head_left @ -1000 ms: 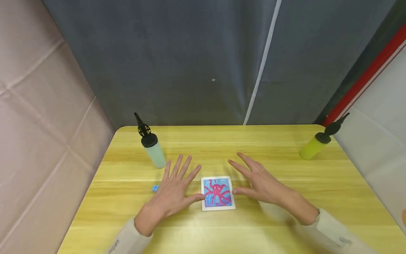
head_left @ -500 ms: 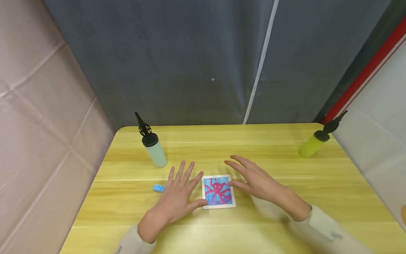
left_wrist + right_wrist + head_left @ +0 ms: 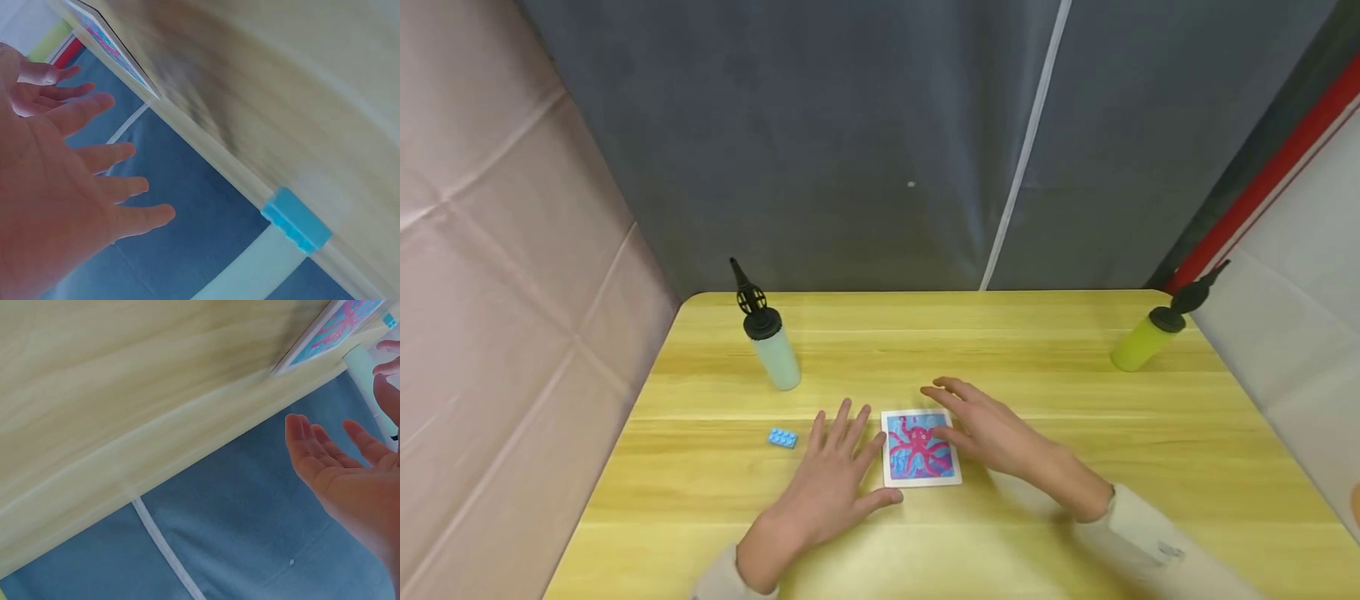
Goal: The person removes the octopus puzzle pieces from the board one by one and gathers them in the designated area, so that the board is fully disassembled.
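The square octopus tile [image 3: 921, 448] is lying flat on the yellow wooden table [image 3: 1075, 517], near the front centre, picture side up. It is being flanked by both hands and is not yet being lifted.

Judged progress: early stage. The tile is being approached and bracketed, nothing is being gripped, and any pick-up or move of it is left undone.

Left hand [image 3: 833, 483]: it is being held palm down, low over the table just left of the tile, with fingers straight and spread. The thumb is being pointed toward the tile's lower left corner; contact with the edge cannot be told from the head view. In the left wrist view the left hand [image 3: 56, 181] is being shown open, with no object in it.

Right hand [image 3: 992, 429]: it is being held palm down at the tile's right edge, fingers loosely extended, fingertips being reached past the upper right corner. Whether the edge is being touched cannot be told. In the right wrist view the palm is being shown open and nothing is being held.

A small blue brick [image 3: 782, 437] is lying left of the left hand, apart from it. A pale bottle [image 3: 772, 350] is standing at the back left and a yellow-green bottle [image 3: 1142, 340] at the far right, both well apart from the hands.
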{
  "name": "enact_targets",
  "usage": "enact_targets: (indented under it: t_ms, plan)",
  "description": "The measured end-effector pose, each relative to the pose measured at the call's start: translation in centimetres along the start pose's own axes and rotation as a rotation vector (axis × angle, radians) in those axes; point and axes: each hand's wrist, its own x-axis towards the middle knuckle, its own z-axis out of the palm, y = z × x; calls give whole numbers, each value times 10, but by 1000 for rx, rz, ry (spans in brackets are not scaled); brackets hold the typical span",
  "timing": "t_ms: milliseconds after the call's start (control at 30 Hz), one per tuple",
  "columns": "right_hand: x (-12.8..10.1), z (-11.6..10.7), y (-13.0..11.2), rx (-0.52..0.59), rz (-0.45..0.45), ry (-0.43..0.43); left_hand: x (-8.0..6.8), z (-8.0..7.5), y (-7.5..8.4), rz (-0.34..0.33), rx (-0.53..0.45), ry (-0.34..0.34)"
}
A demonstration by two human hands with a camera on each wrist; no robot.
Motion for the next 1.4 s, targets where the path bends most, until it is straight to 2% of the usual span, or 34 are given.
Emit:
enact_targets:
  t_ms: [233,467,600,767,933,1267,1400]
  plan:
    - [4,9,-3,-5,-8,-16,-2,7,11,17,-65,-49]
    - [10,11,-6,-16,-56,13,-3,9,18,-6,-81,-103]
    - [13,15,-7,-4,-66,1,-4,11,21,-12,-88,-126]
    - [17,22,-7,41,-59,-25,-4,12,24,-2,-94,-132]
    - [19,25,-9,36,-62,-20,-4,13,26,12,-93,-139]
    - [29,30,-21,7,34,-47,-2,11,33,-6,-101,-174]
    - [31,31,-26,17,44,-56,-2,9,36,-14,-96,-197]
